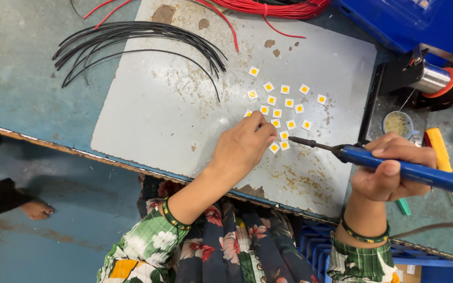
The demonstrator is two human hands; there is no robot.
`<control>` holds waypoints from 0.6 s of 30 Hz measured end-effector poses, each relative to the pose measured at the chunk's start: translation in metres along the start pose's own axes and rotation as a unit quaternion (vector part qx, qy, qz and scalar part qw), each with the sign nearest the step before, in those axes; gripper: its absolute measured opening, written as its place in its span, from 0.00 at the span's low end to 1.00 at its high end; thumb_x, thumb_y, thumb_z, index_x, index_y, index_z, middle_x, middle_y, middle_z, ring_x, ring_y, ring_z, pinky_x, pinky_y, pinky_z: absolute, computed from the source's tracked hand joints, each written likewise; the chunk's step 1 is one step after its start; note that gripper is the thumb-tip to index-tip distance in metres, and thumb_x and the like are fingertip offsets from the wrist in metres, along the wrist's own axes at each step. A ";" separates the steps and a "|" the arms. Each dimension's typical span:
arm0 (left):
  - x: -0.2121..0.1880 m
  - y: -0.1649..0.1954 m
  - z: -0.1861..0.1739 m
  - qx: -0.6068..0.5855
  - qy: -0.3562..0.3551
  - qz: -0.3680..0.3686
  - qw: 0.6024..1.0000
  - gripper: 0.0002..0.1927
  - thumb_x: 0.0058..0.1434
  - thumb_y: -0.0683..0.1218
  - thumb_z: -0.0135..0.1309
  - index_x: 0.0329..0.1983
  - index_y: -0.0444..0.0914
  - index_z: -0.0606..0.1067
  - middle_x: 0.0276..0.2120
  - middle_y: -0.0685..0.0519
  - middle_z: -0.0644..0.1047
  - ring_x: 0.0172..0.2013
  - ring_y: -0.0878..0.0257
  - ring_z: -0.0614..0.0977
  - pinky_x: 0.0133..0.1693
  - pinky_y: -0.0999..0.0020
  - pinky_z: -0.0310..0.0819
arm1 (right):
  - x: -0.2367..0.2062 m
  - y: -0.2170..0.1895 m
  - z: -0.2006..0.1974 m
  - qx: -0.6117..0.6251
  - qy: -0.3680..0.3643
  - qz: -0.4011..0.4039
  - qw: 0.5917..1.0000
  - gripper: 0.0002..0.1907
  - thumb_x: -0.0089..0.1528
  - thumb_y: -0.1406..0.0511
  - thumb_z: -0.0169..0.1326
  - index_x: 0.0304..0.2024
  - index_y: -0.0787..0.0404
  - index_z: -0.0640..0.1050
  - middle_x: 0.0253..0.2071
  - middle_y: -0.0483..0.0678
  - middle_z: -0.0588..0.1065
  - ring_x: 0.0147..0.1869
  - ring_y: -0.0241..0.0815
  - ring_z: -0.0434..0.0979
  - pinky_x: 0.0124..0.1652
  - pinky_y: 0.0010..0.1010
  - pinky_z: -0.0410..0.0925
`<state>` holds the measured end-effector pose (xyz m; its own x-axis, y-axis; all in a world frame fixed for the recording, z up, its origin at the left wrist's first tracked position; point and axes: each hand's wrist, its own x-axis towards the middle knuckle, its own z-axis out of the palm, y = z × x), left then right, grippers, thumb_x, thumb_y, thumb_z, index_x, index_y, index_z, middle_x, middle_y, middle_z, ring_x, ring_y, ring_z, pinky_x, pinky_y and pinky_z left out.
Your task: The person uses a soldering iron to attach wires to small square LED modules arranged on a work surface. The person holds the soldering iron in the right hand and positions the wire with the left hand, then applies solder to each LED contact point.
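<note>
Gripping a blue-handled soldering iron [394, 166], the right hand [386, 173] has its fingers wrapped fully round the handle, thumb pressed along the top. The iron lies nearly level, its dark tip [295, 140] pointing toward 9 o'clock and ending just beside the lowest chips in the cluster.

The left hand [245, 144] rests on the grey metal sheet [153, 110], fingers curled down with the fingertips at the 7 o'clock edge of the cluster; whether anything is pinched between them cannot be told.

The small white square chips [284, 110], each with a yellow centre, lie scattered flat on the sheet at 12 to 1 o'clock from the left hand. Two of them sit between the left fingertips and the iron's tip.

A bundle of black wires [132, 39] lies at 10 o'clock from the cluster, and red wires [268, 8] at 12 o'clock. A solder spool [436, 78] stands at 2 o'clock, with a small round tin [397, 123] below it.
</note>
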<state>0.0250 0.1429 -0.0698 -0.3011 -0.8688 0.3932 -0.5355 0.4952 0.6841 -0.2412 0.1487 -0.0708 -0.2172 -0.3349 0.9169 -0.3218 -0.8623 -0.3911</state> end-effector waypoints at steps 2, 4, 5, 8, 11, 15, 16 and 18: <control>0.001 0.000 0.002 0.000 -0.008 0.001 1.000 0.06 0.62 0.45 0.61 0.38 0.41 0.76 0.37 0.54 0.73 0.38 0.56 0.80 0.34 0.60 0.76 | 0.001 -0.002 0.001 0.006 -0.012 -0.003 1.000 0.19 0.68 0.62 0.53 0.33 0.70 0.63 0.26 0.51 0.66 0.17 0.35 0.61 0.14 0.24 0.57; -0.001 0.000 0.002 0.001 -0.013 0.000 1.000 0.05 0.62 0.45 0.60 0.38 0.41 0.76 0.37 0.54 0.73 0.38 0.56 0.80 0.34 0.60 0.76 | 0.001 -0.004 0.003 0.006 -0.022 -0.008 1.000 0.20 0.69 0.61 0.54 0.33 0.71 0.64 0.26 0.51 0.66 0.18 0.36 0.62 0.14 0.24 0.60; -0.001 0.000 0.002 0.002 -0.014 -0.001 1.000 0.05 0.62 0.45 0.60 0.38 0.40 0.76 0.38 0.54 0.73 0.38 0.56 0.80 0.34 0.60 0.76 | 0.002 -0.005 0.004 0.005 -0.025 -0.012 1.000 0.20 0.69 0.61 0.54 0.34 0.71 0.64 0.26 0.52 0.66 0.18 0.37 0.63 0.14 0.25 0.61; 0.000 0.000 0.002 0.005 -0.020 -0.005 1.000 0.06 0.62 0.45 0.60 0.38 0.40 0.76 0.38 0.54 0.73 0.39 0.56 0.80 0.34 0.60 0.76 | 0.002 -0.008 0.007 0.006 -0.026 -0.006 1.000 0.21 0.69 0.60 0.55 0.34 0.72 0.65 0.26 0.52 0.66 0.18 0.38 0.64 0.15 0.25 0.62; 0.000 0.000 0.002 0.003 -0.018 -0.005 1.000 0.05 0.63 0.45 0.60 0.38 0.40 0.76 0.38 0.54 0.73 0.39 0.56 0.81 0.34 0.60 0.76 | 0.001 -0.010 0.008 0.016 -0.025 0.007 1.000 0.22 0.69 0.59 0.55 0.35 0.72 0.65 0.26 0.51 0.66 0.17 0.38 0.64 0.16 0.26 0.63; -0.001 -0.001 0.001 0.004 -0.019 -0.007 1.000 0.05 0.62 0.46 0.60 0.39 0.41 0.76 0.38 0.54 0.73 0.39 0.56 0.81 0.34 0.60 0.76 | -0.001 -0.011 0.009 0.011 -0.029 0.014 0.999 0.22 0.69 0.59 0.56 0.35 0.71 0.65 0.26 0.52 0.66 0.16 0.38 0.64 0.16 0.26 0.63; -0.001 -0.001 0.002 0.004 -0.019 -0.007 1.000 0.05 0.62 0.46 0.60 0.39 0.41 0.76 0.38 0.55 0.73 0.39 0.57 0.81 0.34 0.60 0.76 | -0.002 -0.012 0.008 0.013 -0.029 0.021 0.999 0.22 0.69 0.58 0.56 0.35 0.71 0.65 0.26 0.52 0.66 0.16 0.38 0.64 0.16 0.26 0.63; -0.001 -0.001 0.002 0.006 -0.019 -0.007 1.000 0.05 0.62 0.46 0.60 0.39 0.42 0.76 0.38 0.55 0.73 0.39 0.57 0.81 0.34 0.60 0.76 | -0.002 -0.013 0.008 0.016 -0.028 0.034 0.999 0.23 0.69 0.58 0.56 0.36 0.71 0.65 0.26 0.51 0.67 0.17 0.38 0.64 0.17 0.27 0.63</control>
<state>0.0238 0.1432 -0.0722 -0.3237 -0.8750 0.3600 -0.5485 0.4835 0.6821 -0.2297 0.1574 -0.0675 -0.1858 -0.4123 0.8919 -0.2778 -0.8486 -0.4501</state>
